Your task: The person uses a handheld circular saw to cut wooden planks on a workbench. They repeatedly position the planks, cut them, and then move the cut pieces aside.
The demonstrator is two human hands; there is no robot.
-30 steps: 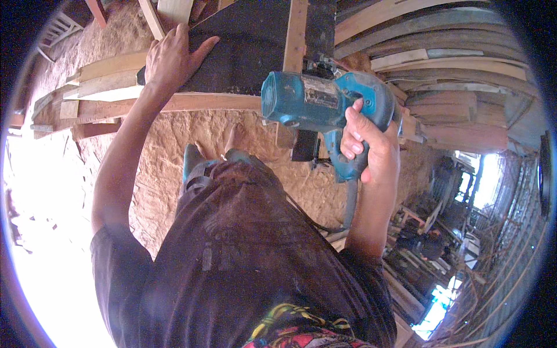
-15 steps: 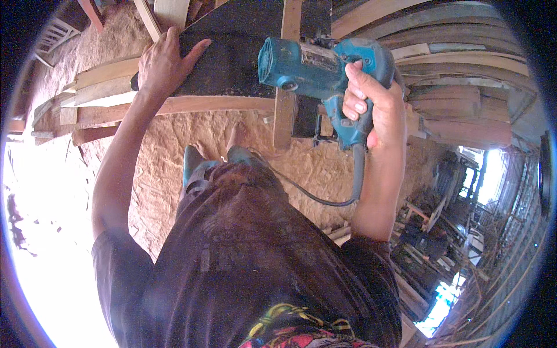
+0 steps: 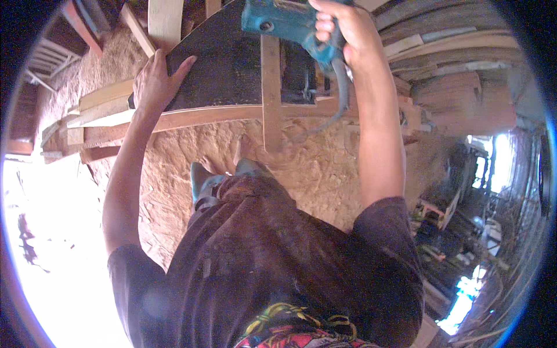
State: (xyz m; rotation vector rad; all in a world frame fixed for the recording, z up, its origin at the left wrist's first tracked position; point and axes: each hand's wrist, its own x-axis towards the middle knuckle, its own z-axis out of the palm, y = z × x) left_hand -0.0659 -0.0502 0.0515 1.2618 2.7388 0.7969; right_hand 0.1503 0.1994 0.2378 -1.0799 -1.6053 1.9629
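A blue power tool [image 3: 284, 22] is gripped by the right hand [image 3: 355, 32] near the upper edge of the view, where the upper part of the tool is cut off. The fingers [image 3: 325, 26] of that hand are curled closely around the handle. A grey cord [image 3: 343, 87] is seen hanging from the handle's lower end, its lower part blurred. The tool is held over a dark board [image 3: 223, 72]; whether the two are touching cannot be told. A narrow wooden strip [image 3: 271, 95] is laid across the board, its upper end hidden by the tool and its lower end carried past the board's near edge, above the sandy floor [image 3: 316, 165]. The left hand [image 3: 154, 87] is placed at the board's left edge, its thumb spread well away from the other fingers over the dark face; no object is seen to be enclosed by it. Just beyond that hand, a pale plank [image 3: 165, 23] is seen. Along the board's near edge a long curved-looking timber [image 3: 200, 118] is set, and at its left several wooden pieces [image 3: 104, 107] are stacked. To the right, many boards [image 3: 458, 104] are piled in layers. Bare feet [image 3: 245, 148] are seen on the floor below the timber.
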